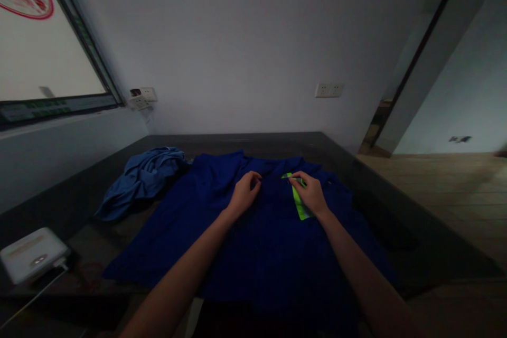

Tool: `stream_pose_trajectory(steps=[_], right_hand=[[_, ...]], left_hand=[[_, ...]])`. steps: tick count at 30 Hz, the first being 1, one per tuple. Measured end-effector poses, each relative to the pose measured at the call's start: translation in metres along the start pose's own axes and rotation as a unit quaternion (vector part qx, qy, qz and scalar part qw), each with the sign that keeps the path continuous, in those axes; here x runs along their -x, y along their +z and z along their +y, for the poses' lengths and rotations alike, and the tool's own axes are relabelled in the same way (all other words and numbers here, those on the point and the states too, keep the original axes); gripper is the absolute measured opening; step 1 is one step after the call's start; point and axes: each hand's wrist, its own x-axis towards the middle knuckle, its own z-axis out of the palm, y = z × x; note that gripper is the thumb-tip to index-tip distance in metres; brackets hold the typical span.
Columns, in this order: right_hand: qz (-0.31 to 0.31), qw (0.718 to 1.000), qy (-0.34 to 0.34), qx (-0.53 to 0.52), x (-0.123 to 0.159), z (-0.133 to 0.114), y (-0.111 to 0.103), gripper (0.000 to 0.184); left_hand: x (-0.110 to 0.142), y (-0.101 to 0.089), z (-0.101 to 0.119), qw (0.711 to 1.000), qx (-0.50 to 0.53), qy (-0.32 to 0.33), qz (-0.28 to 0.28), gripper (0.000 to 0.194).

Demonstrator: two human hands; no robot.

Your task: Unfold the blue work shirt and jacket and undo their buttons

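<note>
A dark blue garment [253, 243] lies spread flat on a dark table [368, 179], its collar end toward the wall. A bright yellow-green strip [300, 206] shows near the collar. My left hand [244, 194] rests on the upper middle of the garment, its fingers curled and pinching the blue cloth. My right hand [309, 191] sits just right of it, fingers closed on the cloth where the yellow-green strip begins. The two hands are about a hand's width apart.
A crumpled lighter blue garment [142, 179] lies at the table's back left. A white box-shaped device [31, 253] with a cable sits at the left front corner. Wall sockets [328, 90] are on the far wall. A doorway and wooden floor are to the right.
</note>
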Motion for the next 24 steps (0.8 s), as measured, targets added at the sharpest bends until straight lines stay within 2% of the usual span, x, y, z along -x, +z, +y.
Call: stream_pose_trajectory(steps=[3,6,10,13,16,19,22,24], right_hand=[[0.016,1.0,0.011,0.014,-0.004,0.005,-0.006,0.021],[0.027,0.999,0.013,0.029,-0.006,0.011,-0.008,0.021],[0.031,0.997,0.018,0.073,-0.01,0.017,-0.013,0.02],[-0.011,0.983,0.009,0.183,-0.018,0.011,-0.013,0.013],[-0.05,0.972,-0.041,0.224,-0.026,-0.004,0.001,0.016],[-0.12,0.981,-0.085,0.125,-0.026,-0.017,0.028,0.022],[-0.202,0.974,-0.087,0.052,-0.019,-0.019,0.052,0.02],[-0.225,0.971,-0.066,0.044,-0.015,-0.014,0.058,0.018]], left_hand=[[0.005,-0.012,-0.025,0.997,-0.059,-0.012,-0.053,0.016],[0.013,-0.012,-0.04,0.997,-0.064,-0.02,-0.041,0.021],[0.015,-0.006,-0.04,0.998,-0.04,-0.031,-0.029,0.025],[0.014,-0.006,-0.034,0.999,-0.002,-0.046,-0.008,0.019],[0.014,-0.006,-0.032,0.997,0.045,-0.06,0.001,0.016],[0.016,-0.006,-0.034,0.998,0.049,-0.045,-0.01,0.015],[0.017,-0.004,-0.031,0.999,0.037,-0.016,-0.025,0.017],[0.02,-0.003,-0.024,0.998,0.049,0.007,-0.035,0.017]])
